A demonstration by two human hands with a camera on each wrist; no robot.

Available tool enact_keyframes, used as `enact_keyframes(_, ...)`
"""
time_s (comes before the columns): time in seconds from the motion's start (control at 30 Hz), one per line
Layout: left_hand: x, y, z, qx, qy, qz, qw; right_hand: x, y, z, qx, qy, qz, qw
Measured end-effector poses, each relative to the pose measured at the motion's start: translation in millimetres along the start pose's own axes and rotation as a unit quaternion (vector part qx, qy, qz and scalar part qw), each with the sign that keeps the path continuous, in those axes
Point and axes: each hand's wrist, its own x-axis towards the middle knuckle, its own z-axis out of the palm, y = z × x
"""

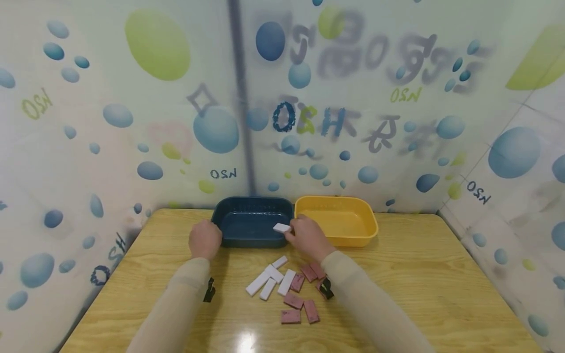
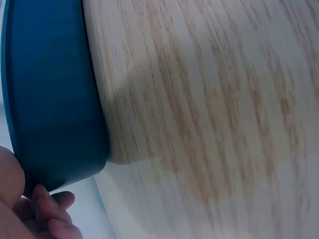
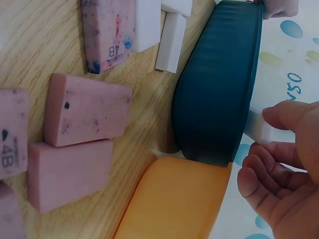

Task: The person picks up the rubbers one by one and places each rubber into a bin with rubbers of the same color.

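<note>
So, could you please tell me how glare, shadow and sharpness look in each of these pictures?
Head view: a bright glare spot on the table, near the bottom edge; left wrist view: a shadow on the wood beside the blue tray, the wood looking pale; right wrist view: sharp enough to read "4B" on a pink block.

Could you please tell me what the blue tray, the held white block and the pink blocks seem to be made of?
Blue tray: probably molded plastic, with a smooth, softly shiny wall and rounded corners.
White block: perhaps eraser rubber or plastic; its smooth, plain surface leaves this open.
Pink blocks: likely eraser rubber, matte and smudged, some printed "4B".
</note>
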Motion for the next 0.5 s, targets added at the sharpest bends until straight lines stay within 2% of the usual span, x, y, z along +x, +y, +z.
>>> enact_keyframes(0.5, 0.9, 3.5, -1.7, 0.019, -0.012, -0.014, 0.9997, 9.3, -3, 10, -0.023, -0.007, -0.011, 0.9996)
